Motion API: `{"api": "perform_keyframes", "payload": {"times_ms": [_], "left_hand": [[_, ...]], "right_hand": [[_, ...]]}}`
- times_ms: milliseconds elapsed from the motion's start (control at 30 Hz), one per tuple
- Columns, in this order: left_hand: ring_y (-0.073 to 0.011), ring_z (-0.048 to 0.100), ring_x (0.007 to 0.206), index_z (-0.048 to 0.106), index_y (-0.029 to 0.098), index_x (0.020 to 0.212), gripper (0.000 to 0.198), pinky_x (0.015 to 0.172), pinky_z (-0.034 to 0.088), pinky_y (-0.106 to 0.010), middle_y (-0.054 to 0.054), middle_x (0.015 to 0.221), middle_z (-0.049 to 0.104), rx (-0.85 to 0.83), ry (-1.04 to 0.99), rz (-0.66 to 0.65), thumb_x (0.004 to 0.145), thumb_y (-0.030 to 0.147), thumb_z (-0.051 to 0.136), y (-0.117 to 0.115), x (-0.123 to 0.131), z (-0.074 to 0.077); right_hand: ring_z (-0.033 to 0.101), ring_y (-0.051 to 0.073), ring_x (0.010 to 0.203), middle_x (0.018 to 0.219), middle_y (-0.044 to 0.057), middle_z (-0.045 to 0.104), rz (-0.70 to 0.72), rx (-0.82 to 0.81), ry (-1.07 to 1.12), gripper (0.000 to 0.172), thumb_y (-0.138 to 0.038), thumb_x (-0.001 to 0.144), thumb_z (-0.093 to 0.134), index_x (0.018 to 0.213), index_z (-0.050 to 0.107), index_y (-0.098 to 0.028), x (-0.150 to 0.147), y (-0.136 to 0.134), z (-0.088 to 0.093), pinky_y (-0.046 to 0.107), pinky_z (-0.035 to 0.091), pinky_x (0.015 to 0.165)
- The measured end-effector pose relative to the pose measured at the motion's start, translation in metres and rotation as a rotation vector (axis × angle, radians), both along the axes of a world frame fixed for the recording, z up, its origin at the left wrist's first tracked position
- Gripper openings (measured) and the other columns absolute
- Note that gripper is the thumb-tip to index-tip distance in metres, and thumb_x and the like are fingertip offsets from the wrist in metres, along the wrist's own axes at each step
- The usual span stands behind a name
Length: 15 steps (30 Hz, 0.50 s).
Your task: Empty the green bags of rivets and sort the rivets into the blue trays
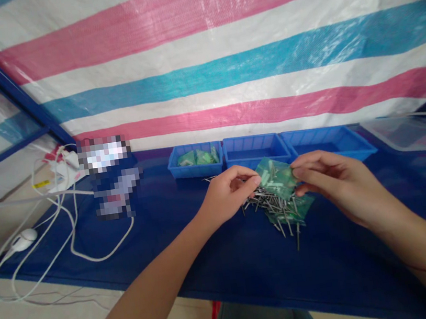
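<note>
Between my two hands a small green plastic bag (275,178) is held up, with pale pieces showing through it. My left hand (230,191) pinches its left edge between thumb and fingers. At its right edge, my right hand (329,180) is closed in a pinch too. Under the bag lies a loose pile of metal nails or screws (270,204); their exact kind is too small to tell. Another green bag (299,210) rests at the pile's right side, partly covered by the metal pieces.
Three blue bins (196,171) line the back of the blue table (211,260); the left one contains green bags (207,156). A clear plastic tray (403,135) sits at the right. White cables (74,226) and a white plug-like device (24,239) lie left, near blurred objects (117,194).
</note>
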State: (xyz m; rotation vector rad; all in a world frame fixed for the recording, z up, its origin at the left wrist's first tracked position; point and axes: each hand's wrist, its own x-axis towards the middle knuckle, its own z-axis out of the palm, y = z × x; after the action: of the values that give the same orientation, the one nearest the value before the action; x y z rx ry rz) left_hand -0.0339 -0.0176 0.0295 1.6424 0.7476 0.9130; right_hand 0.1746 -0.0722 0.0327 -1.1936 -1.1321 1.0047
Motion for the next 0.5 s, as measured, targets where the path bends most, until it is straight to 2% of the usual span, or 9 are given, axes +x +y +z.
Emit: {"api": "perform_keyframes", "payload": {"times_ms": [67, 133, 233, 367, 433, 500], "left_hand": [[-0.0084, 0.059, 0.064, 0.064, 0.014, 0.089, 0.017, 0.064, 0.049, -0.022, -0.003, 0.08, 0.065, 0.025, -0.006, 0.016, 0.082, 0.029, 0.064, 0.002, 0.0, 0.0], [-0.0095, 0.06, 0.067, 0.064, 0.015, 0.091, 0.016, 0.067, 0.05, -0.023, -0.003, 0.084, 0.067, 0.08, 0.004, 0.084, 0.081, 0.028, 0.064, 0.007, -0.003, 0.002], [-0.0127, 0.063, 0.077, 0.065, 0.016, 0.094, 0.018, 0.072, 0.05, -0.024, -0.004, 0.088, 0.069, 0.197, -0.006, 0.315, 0.081, 0.028, 0.064, 0.023, -0.016, 0.009], [-0.0163, 0.065, 0.087, 0.065, 0.015, 0.098, 0.024, 0.08, 0.051, -0.027, -0.006, 0.093, 0.07, 0.292, -0.098, 0.665, 0.081, 0.031, 0.063, 0.059, -0.048, 0.015], [-0.0175, 0.066, 0.088, 0.065, 0.013, 0.1, 0.027, 0.083, 0.051, -0.028, -0.007, 0.093, 0.07, 0.312, -0.08, 0.76, 0.08, 0.032, 0.062, 0.077, -0.065, 0.013], [-0.0185, 0.066, 0.087, 0.065, 0.012, 0.102, 0.029, 0.082, 0.051, -0.028, -0.009, 0.094, 0.071, 0.317, 0.047, 0.826, 0.082, 0.033, 0.058, 0.09, -0.079, 0.009]], "right_hand": [[0.063, 0.012, 0.059, 0.079, 0.0, 0.066, 0.011, 0.04, -0.059, 0.023, -0.033, 0.071, 0.076, 0.088, 0.066, -0.021, -0.001, 0.001, -0.001, 0.026, 0.057, 0.056], [0.066, 0.014, 0.065, 0.088, 0.001, 0.067, 0.011, 0.078, -0.105, 0.027, -0.035, 0.073, 0.074, 0.095, 0.063, -0.023, -0.002, 0.001, -0.001, 0.028, 0.057, 0.057], [0.067, 0.016, 0.072, 0.104, 0.004, 0.066, -0.016, 0.101, -0.14, 0.034, -0.038, 0.076, 0.071, 0.105, 0.058, -0.026, -0.002, 0.001, 0.001, 0.028, 0.056, 0.056], [0.063, 0.013, 0.067, 0.096, 0.004, 0.064, -0.065, 0.096, -0.178, 0.035, -0.04, 0.077, 0.069, 0.106, 0.056, -0.024, 0.004, 0.001, 0.003, 0.025, 0.051, 0.052], [0.062, 0.013, 0.066, 0.091, 0.003, 0.064, -0.076, 0.098, -0.2, 0.035, -0.041, 0.077, 0.069, 0.105, 0.057, -0.023, 0.006, 0.001, 0.003, 0.025, 0.05, 0.051], [0.06, 0.013, 0.064, 0.088, 0.002, 0.063, -0.075, 0.102, -0.21, 0.034, -0.042, 0.077, 0.069, 0.103, 0.057, -0.025, 0.006, 0.001, 0.003, 0.025, 0.048, 0.051]]}}
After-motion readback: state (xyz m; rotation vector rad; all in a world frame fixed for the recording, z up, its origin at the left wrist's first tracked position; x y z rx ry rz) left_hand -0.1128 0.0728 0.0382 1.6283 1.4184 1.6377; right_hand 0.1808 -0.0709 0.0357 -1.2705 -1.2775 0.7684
